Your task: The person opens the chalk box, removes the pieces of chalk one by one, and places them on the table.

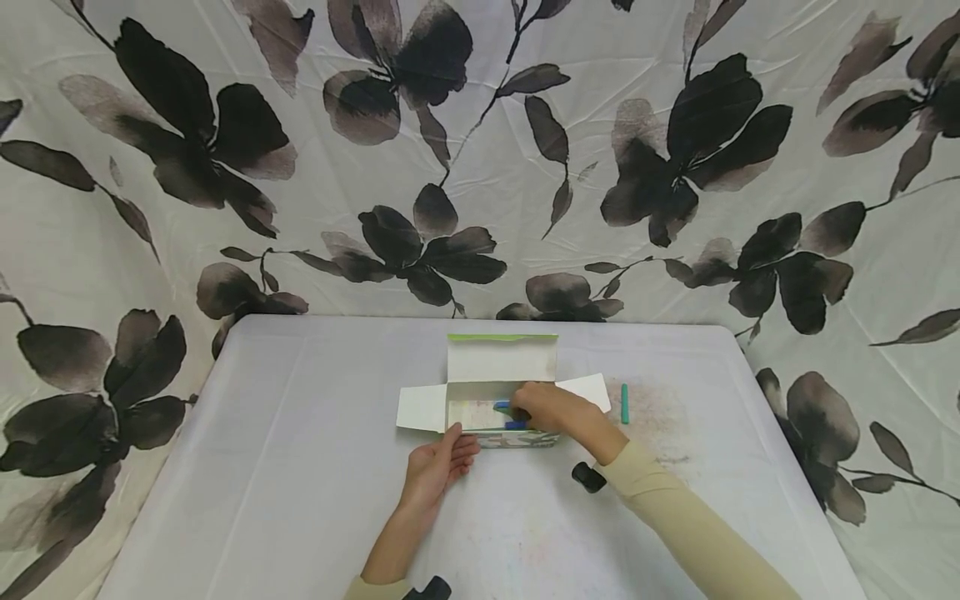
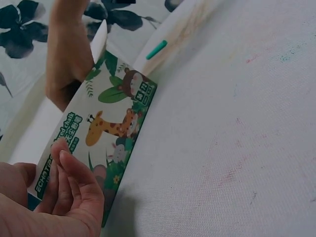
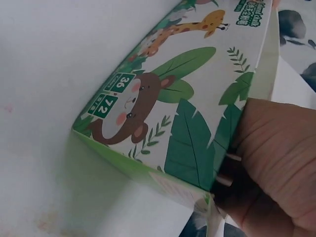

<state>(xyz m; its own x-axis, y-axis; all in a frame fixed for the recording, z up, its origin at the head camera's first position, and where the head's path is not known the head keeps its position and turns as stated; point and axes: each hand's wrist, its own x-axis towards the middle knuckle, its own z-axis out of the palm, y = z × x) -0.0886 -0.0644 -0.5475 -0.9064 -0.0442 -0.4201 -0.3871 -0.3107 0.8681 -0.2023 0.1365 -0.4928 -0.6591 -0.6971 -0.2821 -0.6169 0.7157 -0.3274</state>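
Right hand (image 1: pixel 551 408) grips blue crayons (image 1: pixel 510 415) inside the open box (image 1: pixel 498 367) — left hand (image 1: pixel 438 467), fingers relaxed, touches its front.

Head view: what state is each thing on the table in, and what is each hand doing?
Box: open, lid and side flaps folded out.
Blue sticks: inside the box, under the right hand.
Green stick: lying loose right of the box.
Right hand: reaching into the box.
Left hand: fingers resting against the box front.
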